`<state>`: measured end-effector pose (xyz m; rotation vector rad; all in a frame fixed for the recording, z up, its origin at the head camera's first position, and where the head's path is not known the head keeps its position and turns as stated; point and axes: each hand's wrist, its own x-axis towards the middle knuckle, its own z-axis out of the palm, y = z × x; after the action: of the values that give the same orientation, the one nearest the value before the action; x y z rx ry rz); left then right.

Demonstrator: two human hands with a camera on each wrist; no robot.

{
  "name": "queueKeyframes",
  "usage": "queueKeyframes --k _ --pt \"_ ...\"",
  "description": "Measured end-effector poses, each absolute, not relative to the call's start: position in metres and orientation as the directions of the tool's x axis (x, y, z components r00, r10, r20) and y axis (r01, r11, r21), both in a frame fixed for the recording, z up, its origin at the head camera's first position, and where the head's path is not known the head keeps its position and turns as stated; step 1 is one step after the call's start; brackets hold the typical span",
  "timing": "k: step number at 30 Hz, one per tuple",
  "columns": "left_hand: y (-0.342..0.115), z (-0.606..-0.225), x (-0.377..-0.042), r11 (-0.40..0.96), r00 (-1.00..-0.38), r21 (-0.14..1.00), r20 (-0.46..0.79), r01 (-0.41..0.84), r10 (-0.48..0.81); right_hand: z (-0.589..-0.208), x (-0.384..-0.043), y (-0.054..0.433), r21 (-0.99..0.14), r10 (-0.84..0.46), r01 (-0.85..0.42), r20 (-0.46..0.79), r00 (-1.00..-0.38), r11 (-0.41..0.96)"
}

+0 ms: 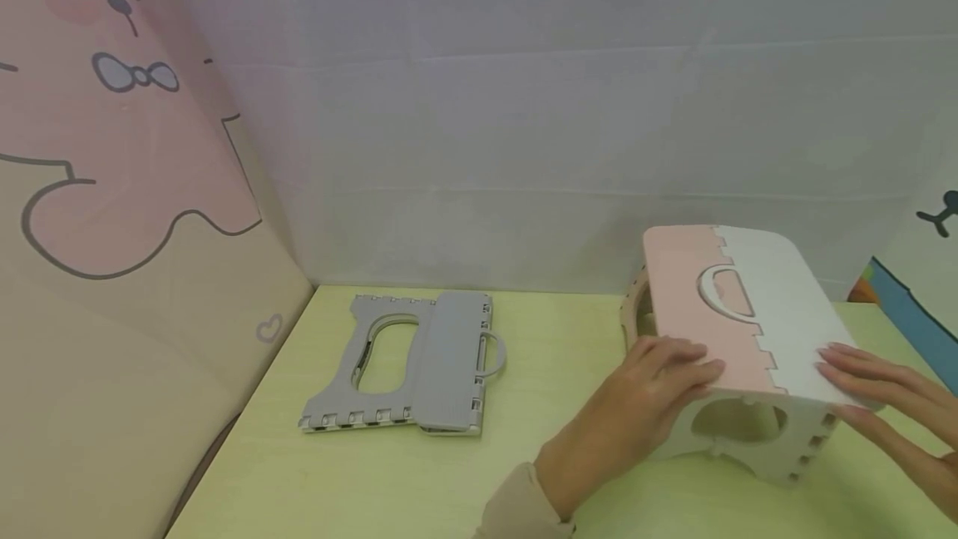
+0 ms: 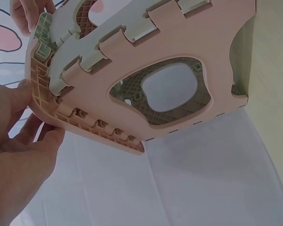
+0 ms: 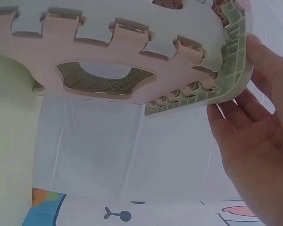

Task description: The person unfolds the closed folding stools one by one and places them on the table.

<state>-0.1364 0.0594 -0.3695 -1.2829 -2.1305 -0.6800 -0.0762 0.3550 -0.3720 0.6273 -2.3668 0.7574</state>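
Note:
An unfolded folding step stool (image 1: 793, 298) with a pink and white top stands at the right of the table. A D-shaped carry handle lies in the middle of its top. My left hand (image 1: 636, 406) holds the near left corner, fingers over the pink half. At the near right corner my right hand (image 1: 898, 406) grips the white half, its fingers on top and thumb at the front edge. From below, the left wrist view shows the pink side panel (image 2: 132, 61) with its oval opening. The right wrist view shows the ribbed underside of the rim (image 3: 231, 61).
A grey folding stool (image 1: 452, 364) lies flat and folded at the table's left, its loop handle pointing right. The pale yellow table (image 1: 359, 481) meets a white sheet (image 1: 524, 123) behind. A printed cloth with a cartoon animal (image 1: 150, 173) hangs on the left.

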Motion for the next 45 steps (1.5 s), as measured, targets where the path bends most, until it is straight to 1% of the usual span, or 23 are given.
queueKeyframes --k 6,11,18,20,26,31,36,43,45 --pt "0.063 -0.369 -0.136 0.400 -0.395 0.164 0.686 0.902 0.611 -0.372 -0.077 0.357 -0.398 -0.240 -0.596 0.655 -0.717 0.697" --pt "0.064 -0.369 -0.136 0.408 -0.394 0.151 0.680 0.900 0.618 -0.374 -0.078 0.358 -0.393 -0.220 -0.596 0.675 -0.704 0.700" --pt "0.068 -0.369 -0.137 0.397 -0.394 0.164 0.683 0.903 0.615 -0.375 -0.078 0.361 -0.390 -0.210 -0.578 0.670 -0.712 0.716" --pt "0.070 -0.369 -0.137 0.408 -0.394 0.149 0.679 0.901 0.620 -0.375 -0.078 0.362 -0.380 -0.219 -0.582 0.670 -0.709 0.719" --pt "0.074 -0.369 -0.138 0.433 -0.393 0.119 0.675 0.893 0.625 -0.374 -0.077 0.364 -0.384 -0.212 -0.560 0.653 -0.727 0.734" --pt "0.077 -0.369 -0.139 0.423 -0.397 0.140 0.682 0.895 0.614 -0.376 -0.077 0.365 -0.395 -0.199 -0.548 0.649 -0.734 0.737" --pt "0.080 -0.369 -0.139 0.446 -0.384 0.094 0.682 0.890 0.623 -0.378 -0.078 0.367 -0.389 -0.189 -0.531 0.645 -0.740 0.753" --pt "0.083 -0.368 -0.141 0.455 -0.380 0.077 0.680 0.887 0.627 -0.383 -0.078 0.370 -0.390 -0.153 -0.457 0.604 -0.782 0.799" --pt "0.083 -0.368 -0.141 0.457 -0.383 0.076 0.677 0.886 0.629 -0.384 -0.079 0.371 -0.392 -0.147 -0.450 0.601 -0.785 0.802"
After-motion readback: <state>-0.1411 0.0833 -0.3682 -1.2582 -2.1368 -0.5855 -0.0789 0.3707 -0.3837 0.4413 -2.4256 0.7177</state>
